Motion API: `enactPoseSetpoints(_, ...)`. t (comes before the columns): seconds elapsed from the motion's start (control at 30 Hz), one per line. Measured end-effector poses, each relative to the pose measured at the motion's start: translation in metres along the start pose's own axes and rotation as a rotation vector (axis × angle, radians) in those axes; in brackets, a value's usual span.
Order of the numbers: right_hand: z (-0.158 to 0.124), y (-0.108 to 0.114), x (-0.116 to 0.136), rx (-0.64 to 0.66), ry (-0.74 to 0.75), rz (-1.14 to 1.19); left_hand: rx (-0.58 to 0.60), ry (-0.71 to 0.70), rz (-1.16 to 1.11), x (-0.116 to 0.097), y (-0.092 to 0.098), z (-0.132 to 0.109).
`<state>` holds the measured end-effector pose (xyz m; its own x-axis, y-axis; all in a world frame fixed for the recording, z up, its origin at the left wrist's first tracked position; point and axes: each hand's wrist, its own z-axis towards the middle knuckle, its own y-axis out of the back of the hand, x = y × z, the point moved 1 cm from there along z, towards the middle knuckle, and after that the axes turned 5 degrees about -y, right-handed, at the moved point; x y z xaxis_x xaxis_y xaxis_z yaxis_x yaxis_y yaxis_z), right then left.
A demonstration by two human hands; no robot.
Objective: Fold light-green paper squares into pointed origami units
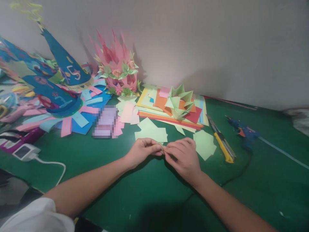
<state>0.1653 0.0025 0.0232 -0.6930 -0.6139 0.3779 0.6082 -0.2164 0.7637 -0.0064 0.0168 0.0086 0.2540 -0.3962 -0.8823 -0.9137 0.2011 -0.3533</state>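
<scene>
We have a small, narrow piece of paper [162, 147] between our two hands, just above the surface [113, 183] and near its middle. The thumb and fingers of our left hand [146, 149] pinch one side, and the fingers of our right hand [182, 156] press together on the other; its exact folds are too small for us to tell. It should handle as something very light and fairly crisp, easy to crease or tear, so we would best take it by its edges, with light fingertip pressure.

Just beyond our hands lie pale green squares [151, 131], with another green pile [204, 145] beside the right hand. Behind them, a folded green paper star [180, 102] sits on a stack of coloured sheets [144, 102]. To the right, the yellow cutter [223, 146] and the blue glue gun [243, 130] limit how far we can safely swing that hand, and a dark cord [238, 174] runs towards our right forearm. A pink paper crown [118, 64] and blue cones [61, 54] crowd the far left.
</scene>
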Motion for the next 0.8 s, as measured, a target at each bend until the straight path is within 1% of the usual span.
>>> enactPoseSetpoints(0.2, -0.0009, -0.0003, -0.0009, -0.001, 0.021, -0.033, 0.024, 0.014, -0.040, 0.0013, 0.0002, 0.0003)
enactPoseSetpoints(0.4, -0.0023, -0.0031, -0.0018, 0.024, 0.036, -0.064, 0.024, 0.000, -0.016, 0.0027, -0.0001, 0.0000)
enactPoseSetpoints(0.6, -0.0013, -0.0001, 0.0003, 0.000, 0.039, -0.071, 0.049, -0.004, -0.023, 0.0026, -0.0020, 0.0001)
enactPoseSetpoints(0.8, -0.0007, -0.0014, 0.0006, 0.015, 0.088, -0.106, -0.004, 0.008, -0.028, 0.0021, -0.0037, -0.0003)
